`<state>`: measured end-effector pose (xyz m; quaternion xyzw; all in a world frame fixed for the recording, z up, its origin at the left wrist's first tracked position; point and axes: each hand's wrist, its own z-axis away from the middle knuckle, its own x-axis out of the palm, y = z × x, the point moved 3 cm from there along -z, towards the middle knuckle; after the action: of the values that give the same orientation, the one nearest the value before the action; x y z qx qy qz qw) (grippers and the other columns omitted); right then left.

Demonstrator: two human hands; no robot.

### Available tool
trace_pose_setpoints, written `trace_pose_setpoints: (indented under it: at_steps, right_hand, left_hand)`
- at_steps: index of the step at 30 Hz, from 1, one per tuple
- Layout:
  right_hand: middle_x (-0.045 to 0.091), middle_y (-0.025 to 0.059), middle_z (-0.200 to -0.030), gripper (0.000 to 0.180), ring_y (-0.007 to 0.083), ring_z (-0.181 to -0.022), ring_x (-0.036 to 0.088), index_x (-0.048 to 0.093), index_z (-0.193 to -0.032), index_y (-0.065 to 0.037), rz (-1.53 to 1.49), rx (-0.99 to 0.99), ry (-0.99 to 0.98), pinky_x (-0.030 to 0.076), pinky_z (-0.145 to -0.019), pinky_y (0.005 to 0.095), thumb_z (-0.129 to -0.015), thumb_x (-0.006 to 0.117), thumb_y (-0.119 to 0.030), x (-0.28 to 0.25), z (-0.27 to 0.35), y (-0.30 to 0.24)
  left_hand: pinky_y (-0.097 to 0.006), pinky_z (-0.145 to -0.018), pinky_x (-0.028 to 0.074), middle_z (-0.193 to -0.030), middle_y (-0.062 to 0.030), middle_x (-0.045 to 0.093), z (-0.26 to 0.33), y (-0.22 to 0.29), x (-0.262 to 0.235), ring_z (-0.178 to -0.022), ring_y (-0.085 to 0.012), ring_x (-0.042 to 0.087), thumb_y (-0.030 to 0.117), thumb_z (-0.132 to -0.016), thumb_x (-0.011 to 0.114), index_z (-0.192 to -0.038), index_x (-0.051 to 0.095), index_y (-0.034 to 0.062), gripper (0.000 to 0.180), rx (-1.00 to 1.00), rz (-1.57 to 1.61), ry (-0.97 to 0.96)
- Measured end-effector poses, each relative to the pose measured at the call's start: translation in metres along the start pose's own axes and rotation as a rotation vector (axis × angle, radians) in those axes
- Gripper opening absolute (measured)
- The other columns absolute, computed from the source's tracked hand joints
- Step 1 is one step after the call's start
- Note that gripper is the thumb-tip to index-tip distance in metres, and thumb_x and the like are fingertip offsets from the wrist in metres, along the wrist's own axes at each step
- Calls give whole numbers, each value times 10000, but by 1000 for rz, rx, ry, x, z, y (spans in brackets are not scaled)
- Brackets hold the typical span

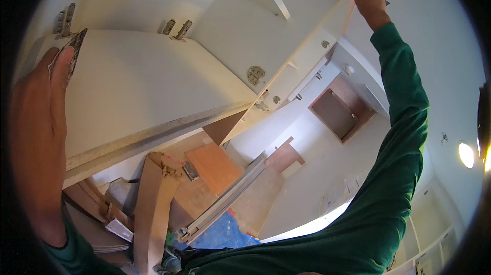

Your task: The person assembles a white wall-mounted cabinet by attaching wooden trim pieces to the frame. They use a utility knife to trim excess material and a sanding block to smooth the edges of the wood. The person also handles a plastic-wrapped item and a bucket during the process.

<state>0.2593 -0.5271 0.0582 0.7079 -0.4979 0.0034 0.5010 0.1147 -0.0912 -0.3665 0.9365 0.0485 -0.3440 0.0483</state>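
Note:
At the left, my left hand [38, 106] pinches a thin folded sheet [76, 52], dark and speckled on one face, between thumb and fingers. It is over the near left part of a white cabinet shelf [148, 81]. My right arm, in a green sleeve, reaches up to the top right. There my right hand [370, 0] has its fingers curled over the upper edge of a white cabinet door [302, 32]. Part of what those fingers grip is hidden. Metal hinges [183, 29] stand along the shelf's back, and round hinge fittings [256, 75] sit on the door.
Below the shelf are a long cardboard box [153, 208], an orange-brown board [214, 167], long strips [225, 198] and a blue sheet [220, 231] on the floor. A brown-framed opening [340, 109] is in the far wall. A lamp [466, 155] glows at right.

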Motion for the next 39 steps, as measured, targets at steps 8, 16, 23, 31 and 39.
trace_pose_setpoints:
  at_steps: [8,16,23,31,39]
  right_hand:
    - [689,131,-1056,244,364,-1005,671,691,-1134,-112,-613,206,-59,550,-875,496,-937,549,-135,-28,13,46]
    - [679,102,-1032,179,305,-993,672,721,-1029,-66,-474,107,-71,584,-825,461,-913,591,-110,6,5,35]
    - [636,78,-1057,164,257,-1014,662,736,-969,-64,-242,-57,77,623,-773,409,-864,611,-48,-17,-6,10]
    - [709,130,-994,112,299,-940,718,685,-923,-40,-391,154,-117,608,-760,435,-878,592,-83,-17,-28,16]
    - [709,134,-889,143,327,-820,707,728,-870,-71,-306,159,-40,574,-712,441,-842,644,-183,-2,-59,-1]
  left_hand:
    - [-365,-1221,282,-1466,-133,470,-7,1,-21,-1407,-265,399,74,-1056,345,-1516,410,74,465,-118,-10,-159]
    - [-389,-1222,278,-1452,-138,492,-13,11,-5,-1394,-269,425,103,-1088,323,-1495,440,65,425,-114,128,-187]
    - [-371,-1235,273,-1482,-129,462,-1,-7,-10,-1411,-242,408,87,-1086,299,-1532,386,71,455,-119,-3,-161]
    - [-331,-1250,260,-1496,-121,441,4,-13,1,-1435,-217,380,62,-1084,277,-1555,333,70,475,-3,55,-75]
    - [-342,-1234,290,-1487,-113,456,-1,-6,-12,-1418,-220,403,63,-1080,293,-1539,375,77,466,-30,0,-81]
